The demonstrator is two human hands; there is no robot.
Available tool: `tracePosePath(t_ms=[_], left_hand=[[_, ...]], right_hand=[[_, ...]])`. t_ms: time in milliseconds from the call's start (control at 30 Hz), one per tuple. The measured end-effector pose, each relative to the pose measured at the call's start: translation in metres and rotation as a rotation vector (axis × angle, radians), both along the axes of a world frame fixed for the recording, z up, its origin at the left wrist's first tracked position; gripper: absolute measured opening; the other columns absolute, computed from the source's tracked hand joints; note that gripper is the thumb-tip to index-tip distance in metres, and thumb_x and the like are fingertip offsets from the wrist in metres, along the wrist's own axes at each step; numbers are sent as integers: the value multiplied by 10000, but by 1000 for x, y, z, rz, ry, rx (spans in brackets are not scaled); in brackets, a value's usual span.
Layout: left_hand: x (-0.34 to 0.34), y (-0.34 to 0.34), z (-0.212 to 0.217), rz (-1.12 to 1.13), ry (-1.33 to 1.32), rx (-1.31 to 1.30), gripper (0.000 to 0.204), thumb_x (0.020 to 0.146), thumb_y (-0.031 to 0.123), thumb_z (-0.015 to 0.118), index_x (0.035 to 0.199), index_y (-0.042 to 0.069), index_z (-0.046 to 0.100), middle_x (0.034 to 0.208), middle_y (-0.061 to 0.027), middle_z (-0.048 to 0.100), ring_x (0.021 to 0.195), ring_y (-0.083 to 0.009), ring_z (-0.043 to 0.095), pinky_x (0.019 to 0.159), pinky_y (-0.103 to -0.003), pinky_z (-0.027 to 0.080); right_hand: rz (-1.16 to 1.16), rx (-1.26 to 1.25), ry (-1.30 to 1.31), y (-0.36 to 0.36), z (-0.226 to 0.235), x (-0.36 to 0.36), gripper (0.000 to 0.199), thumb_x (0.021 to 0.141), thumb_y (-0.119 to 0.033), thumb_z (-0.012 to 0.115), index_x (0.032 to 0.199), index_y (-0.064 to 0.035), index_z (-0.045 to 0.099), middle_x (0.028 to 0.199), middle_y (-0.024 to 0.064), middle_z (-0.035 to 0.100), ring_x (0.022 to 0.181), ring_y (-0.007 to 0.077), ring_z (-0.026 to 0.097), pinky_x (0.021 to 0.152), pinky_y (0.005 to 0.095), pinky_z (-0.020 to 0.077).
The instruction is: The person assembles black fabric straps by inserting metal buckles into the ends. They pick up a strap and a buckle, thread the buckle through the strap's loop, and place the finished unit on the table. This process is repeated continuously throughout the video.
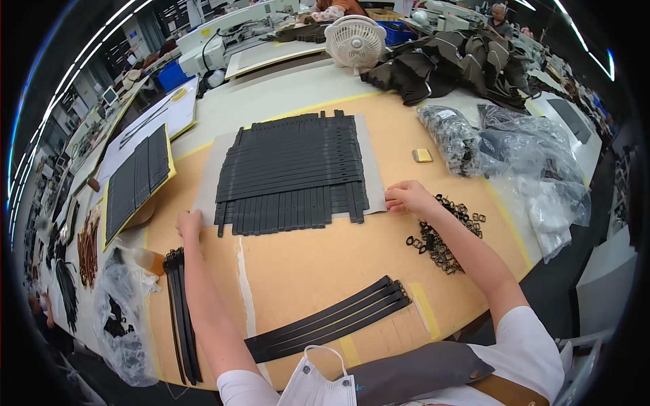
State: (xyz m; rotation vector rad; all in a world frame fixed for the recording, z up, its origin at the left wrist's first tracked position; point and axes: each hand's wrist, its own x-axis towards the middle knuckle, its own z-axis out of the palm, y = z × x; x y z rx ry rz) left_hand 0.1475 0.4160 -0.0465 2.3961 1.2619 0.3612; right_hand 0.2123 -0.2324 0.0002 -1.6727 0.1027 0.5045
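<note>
A grey sheet (372, 159) lies in the middle of the work table, bearing many flat black straps (288, 152). Most of the straps run crosswise over others laid lengthwise, whose ends stick out past the near edge. At the sheet's near left corner, my left hand (189, 222) is closed on its edge. My right hand (409, 198) pinches the near right corner between thumb and fingers. Close to my right forearm is a pile of small dark metal buckles (443, 237). Finished-looking black straps with buckles (332, 318) lie side by side nearest me.
More black straps (179, 311) lie beside my left forearm. A strap-covered board (139, 179) leans at the left, above a plastic bag (122, 325). A yellow block (422, 155), clear bags (528, 162), dark fabric pieces (453, 64) and a white fan (355, 42) stand farther off.
</note>
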Motion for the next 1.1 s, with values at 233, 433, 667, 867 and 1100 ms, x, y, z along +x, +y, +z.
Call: tracePosePath(t_ms=[233, 433, 667, 867, 1100], left_hand=[[2, 35, -12, -246, -169, 175, 258, 866, 163, 642, 883, -83, 719, 835, -269, 731, 847, -434, 727, 811, -504, 552], [-26, -14, 22, -326, -133, -61, 156, 878, 51, 629, 826, -96, 643, 714, -207, 685, 607, -307, 691, 581, -438, 539], [-114, -83, 62, -351, -35, -223, 193, 887, 40, 649, 1033, -82, 614, 734, -148, 672, 480, -203, 615, 460, -350, 492], [-139, -107, 66, -331, 25, -234, 395, 893, -24, 649, 1273, -73, 554, 798, -131, 680, 550, -171, 632, 424, -326, 461], [-135, -105, 57, -390, -31, 60, 445, 912, -56, 615, 1349, -31, 536, 750, -163, 620, 748, -301, 678, 692, -431, 530]], right_hand=[[241, -331, -69, 16, -2, 16, 253, 908, -259, 753, 778, -51, 695, 686, 31, 683, 618, 103, 639, 564, 259, 506], [229, -469, -193, -5, 5, 26, 299, 895, -252, 754, 698, -50, 654, 640, 47, 678, 561, 117, 624, 545, 283, 486], [283, -573, -239, -36, -6, 39, 272, 902, -241, 759, 748, -24, 704, 655, 54, 691, 566, 117, 636, 557, 288, 499], [286, -788, -343, -30, 22, 29, 238, 880, -246, 776, 799, -29, 724, 718, 80, 722, 673, 191, 701, 662, 339, 549], [328, -536, -650, 23, 26, 39, 193, 905, -205, 769, 992, -43, 712, 952, 102, 745, 925, 266, 714, 842, 374, 560]])
